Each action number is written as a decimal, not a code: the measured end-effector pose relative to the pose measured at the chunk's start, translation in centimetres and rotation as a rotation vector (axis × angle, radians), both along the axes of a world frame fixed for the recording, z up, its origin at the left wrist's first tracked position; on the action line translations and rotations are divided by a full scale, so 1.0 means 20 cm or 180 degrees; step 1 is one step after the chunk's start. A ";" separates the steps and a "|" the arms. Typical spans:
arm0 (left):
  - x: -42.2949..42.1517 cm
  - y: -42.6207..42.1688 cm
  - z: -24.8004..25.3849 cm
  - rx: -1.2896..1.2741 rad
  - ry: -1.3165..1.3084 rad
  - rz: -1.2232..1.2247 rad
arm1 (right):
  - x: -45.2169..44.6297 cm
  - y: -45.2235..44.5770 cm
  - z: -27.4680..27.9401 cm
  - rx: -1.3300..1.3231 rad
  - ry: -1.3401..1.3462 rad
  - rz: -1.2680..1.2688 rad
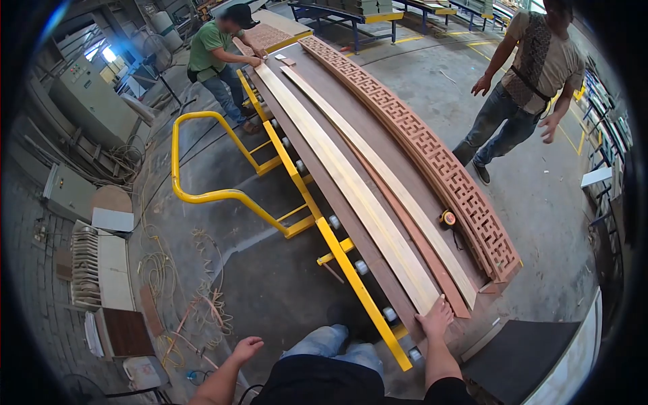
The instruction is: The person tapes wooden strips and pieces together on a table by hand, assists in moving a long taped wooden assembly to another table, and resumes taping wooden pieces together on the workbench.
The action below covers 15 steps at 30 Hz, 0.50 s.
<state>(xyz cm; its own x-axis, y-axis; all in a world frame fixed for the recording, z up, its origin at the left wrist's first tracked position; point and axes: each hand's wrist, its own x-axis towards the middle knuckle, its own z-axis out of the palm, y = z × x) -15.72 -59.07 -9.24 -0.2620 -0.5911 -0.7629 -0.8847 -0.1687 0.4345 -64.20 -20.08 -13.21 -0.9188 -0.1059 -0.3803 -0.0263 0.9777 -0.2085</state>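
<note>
A long, pale wooden board [351, 196] lies lengthwise on a brown panel [378, 179]. My right hand [435, 319] grips the board's near end, thumb at the left edge and fingers toward the right. My left hand [248, 349] hangs over the floor, away from the boards, its fingers loosely curled with nothing visible in them. Right of the held board lie a reddish wooden strip [422, 250] and a narrower pale strip [405, 192]. A yellow tape measure [447, 218] rests between that strip and a carved lattice panel [432, 152].
The panel lies on a yellow roller frame [337, 260] with a looped rail [202, 196]. A person in green [209, 50] touches the board's far end. Another person [533, 67] stands at the right. Cables [162, 270] and cabinets [88, 94] are at the left.
</note>
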 end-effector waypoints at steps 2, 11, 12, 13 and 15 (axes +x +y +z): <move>0.03 0.04 -0.04 -0.0067 0.0102 -0.0140 | 0.01 0.04 -0.05 -0.0040 0.0109 0.0089; 0.11 0.27 -0.03 0.0029 0.0125 0.0039 | -0.03 0.10 -0.14 -0.0187 0.0238 0.0674; 0.13 0.29 -0.02 0.0021 0.0118 0.0044 | -0.04 0.11 -0.16 -0.0328 0.0263 0.0726; 0.14 0.30 -0.02 0.0042 0.0049 0.0007 | -0.05 0.12 -0.17 -0.0335 0.0264 0.0728; 0.11 0.32 -0.01 0.0047 -0.0005 -0.0024 | -0.08 0.11 -0.20 -0.0511 0.0379 0.1012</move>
